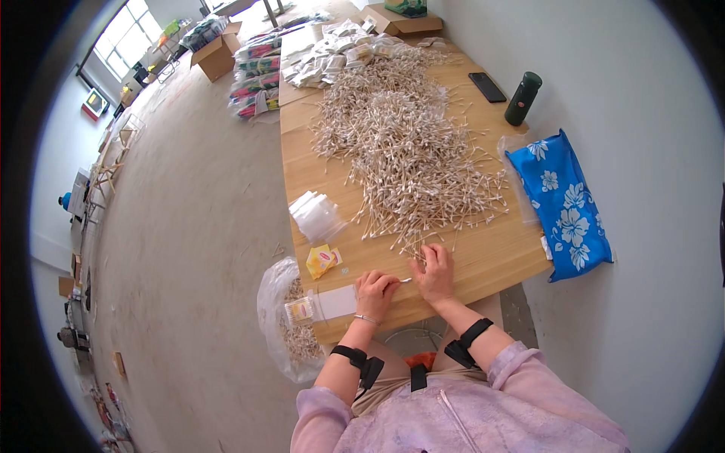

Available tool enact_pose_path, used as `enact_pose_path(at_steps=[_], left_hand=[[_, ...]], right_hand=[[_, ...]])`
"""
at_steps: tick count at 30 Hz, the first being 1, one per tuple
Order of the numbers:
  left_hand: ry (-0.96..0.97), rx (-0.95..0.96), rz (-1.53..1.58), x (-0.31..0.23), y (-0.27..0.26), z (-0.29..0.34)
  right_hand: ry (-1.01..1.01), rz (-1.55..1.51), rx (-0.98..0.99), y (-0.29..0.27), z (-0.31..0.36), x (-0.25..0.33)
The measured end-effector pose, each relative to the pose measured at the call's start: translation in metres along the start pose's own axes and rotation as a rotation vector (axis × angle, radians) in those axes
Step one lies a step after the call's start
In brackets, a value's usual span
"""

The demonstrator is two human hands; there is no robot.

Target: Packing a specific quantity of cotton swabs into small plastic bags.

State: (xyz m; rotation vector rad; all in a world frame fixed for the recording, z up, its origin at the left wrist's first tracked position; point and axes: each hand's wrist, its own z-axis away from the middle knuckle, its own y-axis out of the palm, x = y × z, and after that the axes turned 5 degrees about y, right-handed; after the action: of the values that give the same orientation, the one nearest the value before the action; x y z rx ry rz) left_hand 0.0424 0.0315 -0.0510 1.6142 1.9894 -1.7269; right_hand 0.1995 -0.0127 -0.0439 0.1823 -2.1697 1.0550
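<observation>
A large heap of cotton swabs (408, 143) with pale sticks and white tips spreads over the wooden table (491, 264). At the heap's near edge, my right hand (434, 273) has its fingers bent together around a few loose swabs. My left hand (375, 293) is closed just to its left, and white swab tips (406, 280) poke out toward the right hand. Beside my left wrist lies a flat white strip (336, 302), with a small filled pack of swabs (299, 309) at its left end, by the table edge. Most of what my left fingers grip is hidden.
Clear plastic bags (316, 217) and a yellow card (323, 260) lie at the left edge. A clear bag of swabs (291, 332) hangs below. At right are a phone (487, 87), a green bottle (523, 99) and a blue floral pouch (563, 204). White packets (332, 57) pile up far back.
</observation>
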Motion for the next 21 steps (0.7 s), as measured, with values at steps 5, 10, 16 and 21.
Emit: enact_pose_path(at_steps=[5, 10, 16, 21], left_hand=[[0.012, 0.022, 0.013, 0.0, 0.001, -0.002], [0.001, 0.032, 0.008, 0.0, 0.002, -0.001], [0.015, 0.016, 0.01, 0.001, -0.001, 0.0], [0.039, -0.011, -0.006, -0.002, 0.0, -0.002]], right_hand=[[0.025, 0.132, 0.026, 0.008, -0.01, -0.012], [0.134, 0.148, -0.046, 0.002, -0.03, -0.039], [0.052, 0.113, 0.104, -0.007, -0.015, -0.025], [-0.045, 0.078, 0.125, -0.008, 0.003, -0.008]])
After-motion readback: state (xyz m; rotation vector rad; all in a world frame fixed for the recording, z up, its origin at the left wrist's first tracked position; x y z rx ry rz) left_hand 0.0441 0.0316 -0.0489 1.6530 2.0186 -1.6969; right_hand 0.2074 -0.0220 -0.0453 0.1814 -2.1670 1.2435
